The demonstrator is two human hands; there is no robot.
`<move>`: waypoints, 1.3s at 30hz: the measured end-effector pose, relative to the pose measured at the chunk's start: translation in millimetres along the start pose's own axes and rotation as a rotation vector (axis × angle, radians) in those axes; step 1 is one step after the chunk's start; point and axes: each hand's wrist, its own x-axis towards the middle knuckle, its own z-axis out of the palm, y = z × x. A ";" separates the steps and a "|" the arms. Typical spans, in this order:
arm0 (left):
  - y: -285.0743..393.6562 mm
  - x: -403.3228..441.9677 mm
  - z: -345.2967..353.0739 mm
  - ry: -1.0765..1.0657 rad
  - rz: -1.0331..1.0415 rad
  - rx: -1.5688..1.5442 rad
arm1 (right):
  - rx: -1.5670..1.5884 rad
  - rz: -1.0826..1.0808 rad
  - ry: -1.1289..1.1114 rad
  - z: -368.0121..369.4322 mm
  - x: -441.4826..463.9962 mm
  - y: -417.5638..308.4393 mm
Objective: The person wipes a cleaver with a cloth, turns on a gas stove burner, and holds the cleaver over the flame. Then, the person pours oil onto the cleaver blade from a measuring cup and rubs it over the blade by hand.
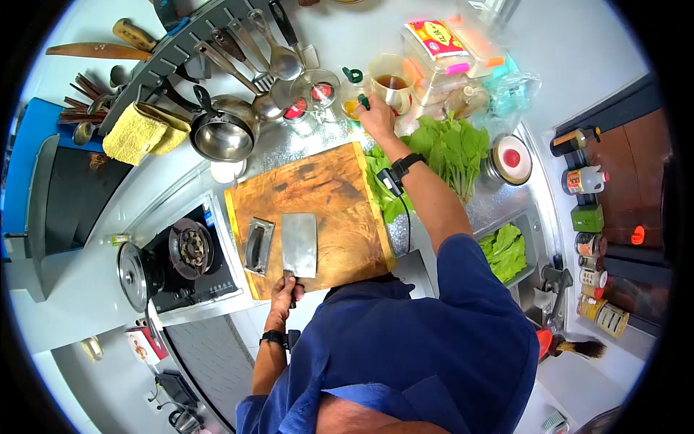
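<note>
My left hand (pixel 287 291) is closed around the handle of a cleaver (pixel 299 244), at the near edge of the wooden cutting board (pixel 329 188). The cleaver's wide blade lies flat over the board. Left of the blade is a rectangular metal tool (pixel 258 247) with a dark grip. My right hand (pixel 377 117) reaches to the back of the counter, its fingers closed on a small dark green piece (pixel 363 101), perhaps a lid or handle. Beside it stand a clear jar (pixel 351 108) with yellow contents and a cup of brown liquid (pixel 391 83).
Leafy greens (pixel 452 148) lie under my right forearm, with more leaves (pixel 506 253) in the sink. A steel pot (pixel 225 134), hanging ladles (pixel 285 64) and a yellow cloth (pixel 137 136) are at the back left. The stove (pixel 194 249) is on the left. Several bottles line the right sill.
</note>
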 end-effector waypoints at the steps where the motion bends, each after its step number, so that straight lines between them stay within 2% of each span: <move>1: -1.1 0.9 -0.5 0.004 0.000 0.001 | 0.039 0.009 0.006 1.5 1.4 1.8; 5: 0.3 -3.5 1.9 -0.006 -0.003 0.000 | 0.146 0.056 -0.108 -15.7 1.2 3.8; 7: 2.3 -5.6 6.8 0.000 -0.004 -0.001 | -0.003 0.050 0.422 -17.7 10.2 25.6; 9: 0.9 -3.6 5.7 0.047 -0.016 0.029 | -0.101 0.095 0.523 -28.0 19.0 35.9; 10: -2.4 -0.6 5.8 0.046 -0.019 -0.004 | -0.107 0.200 0.455 -32.9 25.5 41.2; 11: -5.1 1.7 4.9 0.050 -0.020 -0.010 | -0.106 0.195 0.450 -35.1 33.8 49.2; 14: -9.2 1.4 4.7 0.085 -0.021 0.064 | -0.207 0.362 0.119 -30.5 59.6 77.1; 17: -6.5 -2.5 7.0 0.051 0.069 0.083 | -0.087 0.346 -0.024 -14.4 82.9 116.1; 20: -4.0 -3.6 11.9 0.076 0.018 -0.030 | -0.054 0.264 0.007 -15.9 82.8 119.3; 22: -4.7 -3.3 11.8 0.080 0.006 -0.010 | -0.062 0.240 -0.017 -45.3 57.6 80.5; 25: -7.2 -0.3 10.8 0.077 0.012 0.007 | -0.171 0.193 0.024 -37.1 62.4 96.2; 29: -6.1 -0.3 11.2 0.075 0.026 -0.007 | -0.169 0.166 0.020 -49.6 51.2 80.9; 31: -2.3 -3.4 11.9 0.080 0.020 0.003 | -0.190 0.007 0.271 -45.4 53.4 95.8; 32: -3.8 -1.3 10.5 0.073 0.019 0.001 | -0.197 0.006 0.274 -55.1 50.3 91.8; 35: -5.0 4.5 5.0 0.002 0.016 0.007 | -0.090 -0.069 0.131 -81.5 39.1 81.4; 39: -7.0 5.4 4.9 -0.008 0.028 -0.019 | 0.054 0.143 -0.012 -104.6 7.8 70.1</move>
